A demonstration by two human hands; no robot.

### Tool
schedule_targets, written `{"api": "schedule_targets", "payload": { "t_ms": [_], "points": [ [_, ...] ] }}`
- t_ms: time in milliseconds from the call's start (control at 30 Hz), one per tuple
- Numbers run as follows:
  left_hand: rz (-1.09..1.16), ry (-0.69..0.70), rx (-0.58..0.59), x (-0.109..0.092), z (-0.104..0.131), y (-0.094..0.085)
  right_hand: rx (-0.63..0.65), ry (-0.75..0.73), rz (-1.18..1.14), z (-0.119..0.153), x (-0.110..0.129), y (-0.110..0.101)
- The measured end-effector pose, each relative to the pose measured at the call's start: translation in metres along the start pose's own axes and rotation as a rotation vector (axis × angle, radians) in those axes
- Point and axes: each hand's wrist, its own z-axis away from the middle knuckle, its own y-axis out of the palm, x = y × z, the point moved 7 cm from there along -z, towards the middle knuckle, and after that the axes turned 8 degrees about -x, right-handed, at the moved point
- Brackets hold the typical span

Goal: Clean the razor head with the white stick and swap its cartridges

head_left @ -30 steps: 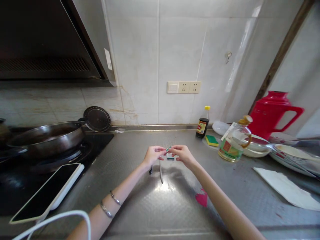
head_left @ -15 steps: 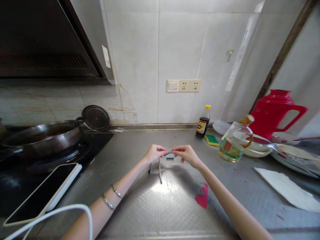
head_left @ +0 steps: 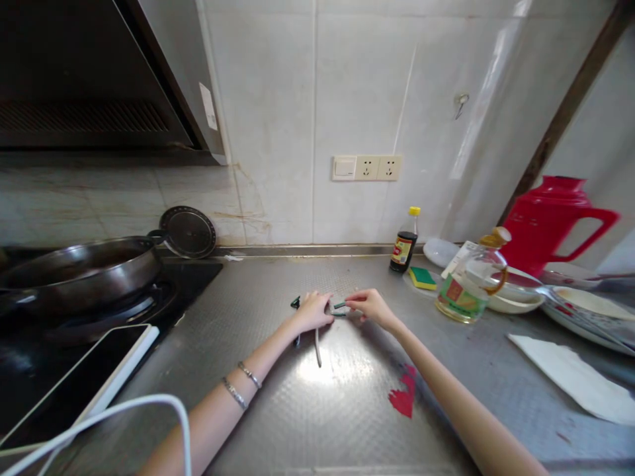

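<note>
Between the fingertips of my right hand is a small, thin green stick-like piece, held just above the metal counter. My left hand is low over the counter to its left, with thumb and index finger apart. A second thin dark green piece lies close to the left thumb; whether they touch is unclear. Below the left palm a grey cord-like strip lies on the counter, its upper end hidden by the hand. Beyond the left hand sits a small dark green item, partly covered.
A torn red scrap lies by my right forearm. At left are a phone, a white cable and a pan on the stove. A sauce bottle, sponge, glass jug, red flask and paper stand or lie right.
My left hand has let go of the green piece and moved down and left beside it. My right hand still holds that piece, now tilted.
</note>
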Motion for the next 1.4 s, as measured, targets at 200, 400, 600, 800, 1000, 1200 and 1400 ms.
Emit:
{"api": "schedule_targets", "payload": {
  "t_ms": [200, 400, 600, 800, 1000, 1200, 1400],
  "points": [
    [-0.006, 0.009, -0.042, 0.001, 0.002, -0.003, 0.047, 0.002, 0.019, -0.004, 0.0, 0.008],
    [-0.035, 0.019, -0.035, -0.002, 0.003, -0.007, 0.077, -0.029, 0.109, -0.004, 0.003, 0.015],
    [-0.068, 0.036, -0.028, -0.004, 0.003, -0.008, 0.086, -0.157, 0.357, -0.002, 0.008, 0.016],
    [-0.073, 0.021, -0.017, -0.002, 0.003, -0.007, 0.04, -0.354, 0.507, -0.001, 0.013, 0.013],
    [-0.146, 0.038, 0.002, -0.004, 0.004, -0.007, -0.005, -0.384, 0.452, -0.002, 0.007, 0.008],
    [-0.136, 0.058, 0.012, -0.014, 0.005, -0.016, -0.171, -0.401, 0.446, -0.005, -0.001, -0.011],
    [-0.076, 0.083, -0.129, -0.008, 0.004, -0.043, -0.267, -0.483, 0.638, 0.005, 0.0, -0.02]
  ]
}}
